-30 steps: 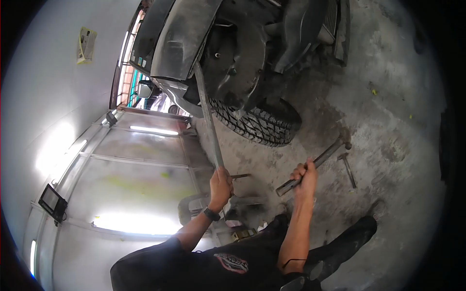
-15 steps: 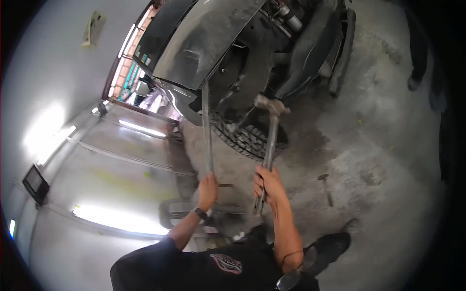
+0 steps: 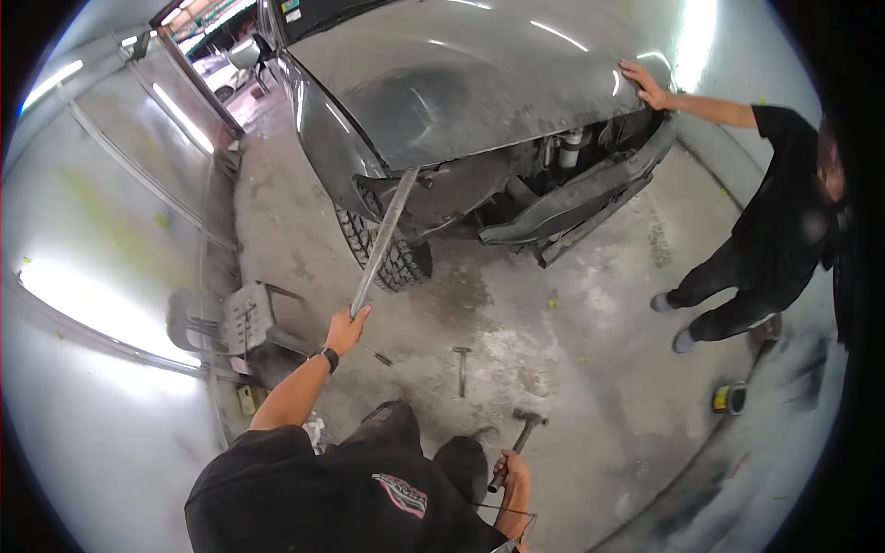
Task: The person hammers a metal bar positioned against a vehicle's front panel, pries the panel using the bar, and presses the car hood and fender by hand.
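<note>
Nearest of all, low down, the right hand [image 3: 513, 467] is closed around the handle of a worn metal hammer [image 3: 524, 435], head pointing up and away. Well apart from it, the left hand [image 3: 345, 330], dark watch at the wrist, grips the near end of a long, flat, grey metal bar [image 3: 382, 241]. On the concrete floor [image 3: 599, 369] between them lies a smaller, thin-handled hammer [image 3: 462, 371]. Off left, there's a grey slatted chair [image 3: 249, 318]. Follow the bar up, past the chunky black tyre [image 3: 355, 235], and its far end meets the dusty dark-grey car [image 3: 479, 83] at the hood's lower edge, seemingly just under it. Over right, a black-clad co-worker [image 3: 784, 207] rests one hand on the hood's front corner.
</note>
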`<state>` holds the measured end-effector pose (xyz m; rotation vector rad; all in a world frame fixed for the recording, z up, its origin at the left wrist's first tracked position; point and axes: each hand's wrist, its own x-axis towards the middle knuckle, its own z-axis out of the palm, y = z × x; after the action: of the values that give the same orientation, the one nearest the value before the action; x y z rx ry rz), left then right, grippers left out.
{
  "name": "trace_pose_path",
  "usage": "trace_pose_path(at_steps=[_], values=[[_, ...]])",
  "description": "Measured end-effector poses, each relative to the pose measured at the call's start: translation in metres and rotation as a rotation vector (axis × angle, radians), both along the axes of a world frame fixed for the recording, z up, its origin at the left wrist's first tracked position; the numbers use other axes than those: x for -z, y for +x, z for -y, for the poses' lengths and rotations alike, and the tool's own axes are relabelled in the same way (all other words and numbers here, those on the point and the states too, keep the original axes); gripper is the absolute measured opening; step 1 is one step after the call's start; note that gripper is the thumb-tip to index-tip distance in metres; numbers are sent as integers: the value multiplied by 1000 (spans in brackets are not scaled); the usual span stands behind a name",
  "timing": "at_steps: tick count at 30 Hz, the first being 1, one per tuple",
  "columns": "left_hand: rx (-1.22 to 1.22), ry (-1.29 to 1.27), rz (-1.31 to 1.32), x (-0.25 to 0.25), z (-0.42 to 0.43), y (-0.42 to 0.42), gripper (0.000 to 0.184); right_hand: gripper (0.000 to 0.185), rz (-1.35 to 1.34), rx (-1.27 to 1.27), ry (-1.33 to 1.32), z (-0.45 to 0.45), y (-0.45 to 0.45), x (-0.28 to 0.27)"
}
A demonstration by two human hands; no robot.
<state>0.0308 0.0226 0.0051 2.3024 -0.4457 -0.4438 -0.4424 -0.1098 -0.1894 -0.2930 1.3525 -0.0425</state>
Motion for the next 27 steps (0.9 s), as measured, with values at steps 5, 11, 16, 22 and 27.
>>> trace_pose_path(at_steps=[5, 11, 16, 22, 27], values=[[61, 36, 108, 36, -8, 19, 62, 19, -127, -511, -413, -44, -116, 1], [76, -92, -63, 16, -3, 16, 61, 19, -532, -81, -193, -84, -120, -77], [148, -69, -174, 18, -2, 23, 61, 19, -667, 45, -266, -113, -99, -142], [165, -91, -159, 48, 4, 30, 58, 19, -754, 86, -329, -135, -91, -193], [129, -38, -181, 30, 15, 29, 56, 18, -767, 68, -380, -135, -111, -210]])
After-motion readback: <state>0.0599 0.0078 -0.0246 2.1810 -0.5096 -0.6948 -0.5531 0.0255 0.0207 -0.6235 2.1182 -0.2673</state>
